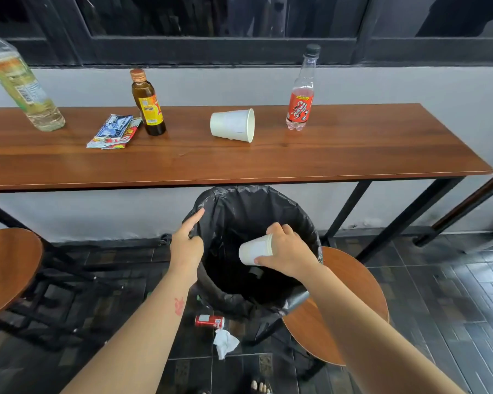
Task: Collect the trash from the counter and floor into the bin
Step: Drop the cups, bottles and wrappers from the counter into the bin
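A bin lined with a black bag (282,211) stands under the wooden counter (353,155). My right hand (288,253) holds a white paper cup (255,249) on its side over the bin's mouth. My left hand (186,243) grips the bag's left rim. On the counter lie a second white cup (232,125) on its side, snack wrappers (115,132), a brown glass bottle (148,103), a clear bottle with a red label (300,95) and a large plastic bottle (20,81) at far left. A red can (209,321) and a crumpled white tissue (225,342) lie on the floor in front of the bin.
Round wooden stools stand at the left (6,268) and right (353,305) of the bin. Black metal counter legs (404,220) slope down to the dark tiled floor. A dark window frame runs behind the counter. My toes show at the bottom edge.
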Motion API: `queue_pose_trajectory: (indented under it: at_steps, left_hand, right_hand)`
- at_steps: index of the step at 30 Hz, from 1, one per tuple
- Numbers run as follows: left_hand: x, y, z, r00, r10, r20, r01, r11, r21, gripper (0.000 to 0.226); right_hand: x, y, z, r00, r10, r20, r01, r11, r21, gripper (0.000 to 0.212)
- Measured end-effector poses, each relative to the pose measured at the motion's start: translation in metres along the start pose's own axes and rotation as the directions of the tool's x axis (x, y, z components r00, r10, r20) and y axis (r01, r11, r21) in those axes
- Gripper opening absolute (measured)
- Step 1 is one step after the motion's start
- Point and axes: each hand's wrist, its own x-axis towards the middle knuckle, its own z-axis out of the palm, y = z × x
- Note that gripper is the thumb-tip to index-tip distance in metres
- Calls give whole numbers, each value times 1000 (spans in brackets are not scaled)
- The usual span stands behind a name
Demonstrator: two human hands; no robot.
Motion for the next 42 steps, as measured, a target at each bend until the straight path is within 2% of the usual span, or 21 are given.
queue_pose_trajectory:
  at_steps: [4,7,8,10,13,16,19,21,25,29,32,36,42]
  left_hand:
    - [-2,0,-7,1000,-8,-17,8,1000,-13,74]
    - [-5,5,-10,999,-25,-24,24,999,-35,70]
    - [-5,7,-11,999,-30,-28,29,998,-47,69]
    - [-4,7,-13,998,-36,-45,32,996,-81,70]
    - [2,5,-12,997,-47,-67,42,996,-77,70]
    - [8,2,-12,996,-43,-81,37,997,-71,71]
    - [13,-1,-10,997,-40,-72,35,996,-76,74]
    - [14,0,-9,996,-50,-69,43,995,-91,73]
    - [18,0,-7,997,-39,-62,36,998,-54,75]
    - [29,-6,-6,996,-55,-70,56,998,7,75]
    - [30,-3,-5,995,-63,-74,62,998,-20,73]
    - [34,-2,-3,989,-120,-91,112,990,-85,71]
    - [34,-1,-5,991,-83,-106,81,996,-29,74]
  right_hand:
    - [6,2,8,999,-29,-27,26,994,-111,74]
    - [4,2,0,979,-119,-167,109,992,-69,66]
    - [2,1,-5,952,-168,-255,163,986,-42,59]
    - [-3,-6,-16,849,-227,-477,258,966,0,43]
    - [-2,-21,-50,677,-146,-721,319,941,109,33]
    - [18,-31,-96,588,-22,-809,327,921,212,38]
    - [55,-30,-133,546,95,-832,284,914,291,50]
    - [83,-27,-151,553,154,-819,245,909,336,60]
    - [136,-21,-181,667,294,-685,95,878,469,84]
    - [178,-17,-200,738,332,-587,62,833,550,93]
    - [197,-20,-208,760,330,-559,95,796,598,86]
    - [202,-29,-210,775,354,-524,90,758,646,57]
    - [170,-35,-192,751,288,-594,150,802,578,55]
